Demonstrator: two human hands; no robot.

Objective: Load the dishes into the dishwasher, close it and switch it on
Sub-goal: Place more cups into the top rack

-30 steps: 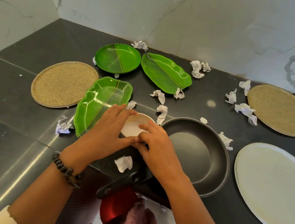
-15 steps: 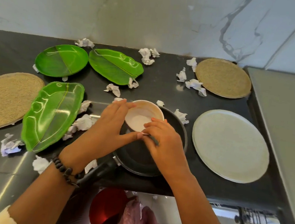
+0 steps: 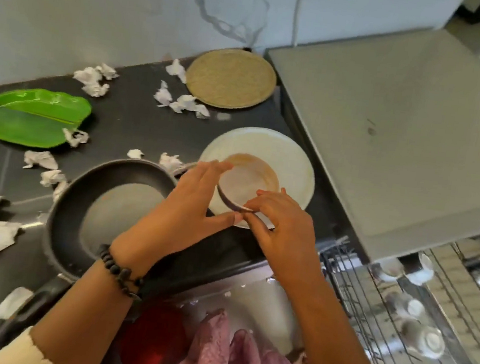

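Small bowl held in both hands above the white plate.

The bowl's left side is cupped by the left hand, fingers curved; its near rim is pinched by the right hand. The black pan is seen left of the plate on the dark surface, amid crumpled paper. The dishwasher rack is seen right of the plate, lower down.

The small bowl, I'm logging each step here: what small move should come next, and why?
Probably carry the small bowl right and down to the wire rack. Both the left hand and right hand grip it above the white plate, and the rack sits open lower right.
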